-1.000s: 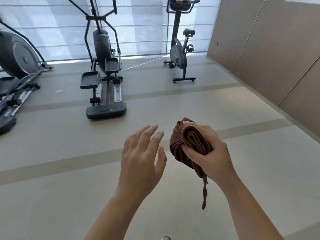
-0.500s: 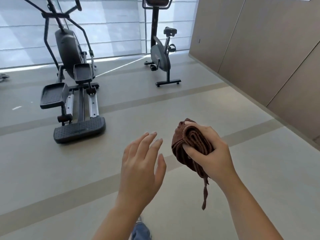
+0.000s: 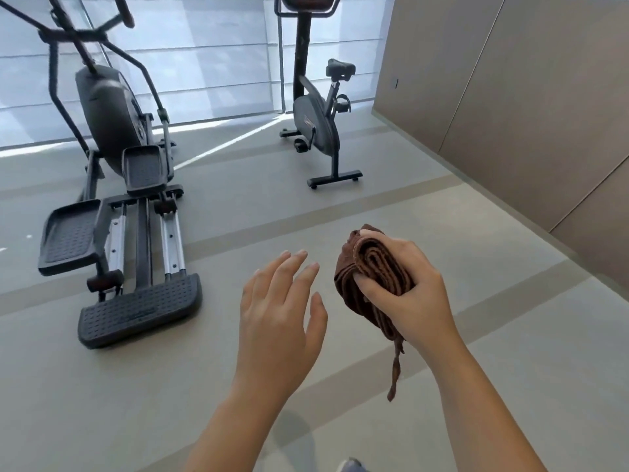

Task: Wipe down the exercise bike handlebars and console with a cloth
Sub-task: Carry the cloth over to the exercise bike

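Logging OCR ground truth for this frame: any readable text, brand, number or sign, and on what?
None can be read.
Exercise bike: a reddish mark on the side housing, too blurred to read.
Elliptical trainer: faint marking on the rear step plate, too small to read.
Bike console: cut off by the top edge, no display digits visible.
Brown cloth in the right hand: no tag or print visible.
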